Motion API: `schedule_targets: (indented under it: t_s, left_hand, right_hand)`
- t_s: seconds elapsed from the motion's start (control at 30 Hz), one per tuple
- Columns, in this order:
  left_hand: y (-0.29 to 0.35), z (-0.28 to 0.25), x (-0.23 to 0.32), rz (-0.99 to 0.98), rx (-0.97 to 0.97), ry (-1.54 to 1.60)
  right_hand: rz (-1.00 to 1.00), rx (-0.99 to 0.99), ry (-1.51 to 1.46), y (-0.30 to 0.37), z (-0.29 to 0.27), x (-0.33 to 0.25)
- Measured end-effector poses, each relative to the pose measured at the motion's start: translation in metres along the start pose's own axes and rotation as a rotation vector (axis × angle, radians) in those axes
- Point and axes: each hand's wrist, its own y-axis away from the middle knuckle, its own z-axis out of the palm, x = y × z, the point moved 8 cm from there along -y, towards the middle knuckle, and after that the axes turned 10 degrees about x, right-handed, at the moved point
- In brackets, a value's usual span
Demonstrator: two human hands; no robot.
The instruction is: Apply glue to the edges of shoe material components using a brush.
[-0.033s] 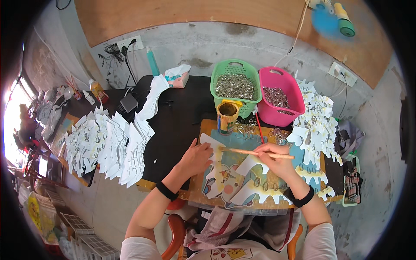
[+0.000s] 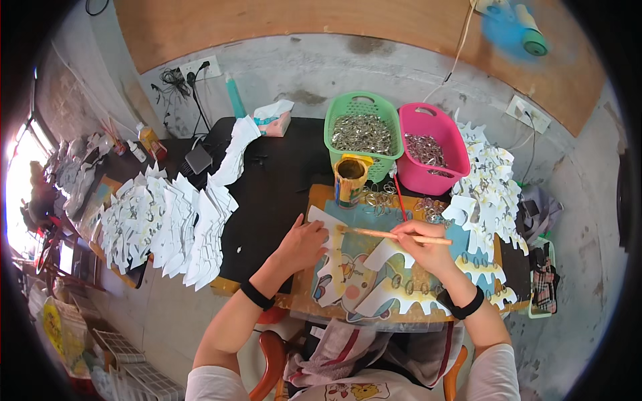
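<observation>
Fingers of the right hand pinch a thin wooden brush, its tip resting on a white die-cut card that lies on the wooden board in front of the person. The left hand presses flat, fingers spread, on the card's left edge. A glue tin stands just behind, before green and pink baskets of metal rings.

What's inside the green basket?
The green basket is heaped with small shiny metal rings. Only the top layer shows; anything beneath the pile, and the basket's bottom, is covered. A yellow can stands in front of it and hides part of its front wall.
</observation>
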Motion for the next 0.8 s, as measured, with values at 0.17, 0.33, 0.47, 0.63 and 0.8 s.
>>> schedule_targets:
  t_s: [0.17, 0.33, 0.47, 0.63, 0.8]
  left_hand:
    - [0.000, 0.000, 0.002, 0.000, -0.009, -0.014]
    - [0.001, 0.000, 0.003, 0.013, 0.018, 0.001]
    - [0.001, -0.003, 0.004, 0.001, -0.011, -0.011]
    - [0.000, 0.000, 0.001, -0.001, -0.004, 0.006]
    - [0.000, -0.001, 0.003, 0.006, -0.003, 0.002]
  right_hand:
    - [-0.092, -0.044, 0.030, -0.004, 0.011, -0.005]
    - [0.008, -0.012, 0.041, 0.001, -0.005, 0.003]
    - [0.031, 0.085, -0.071, 0.004, -0.012, 0.006]
    - [0.095, 0.053, -0.136, 0.007, -0.009, 0.004]
    - [0.085, -0.001, -0.095, 0.009, -0.005, 0.012]
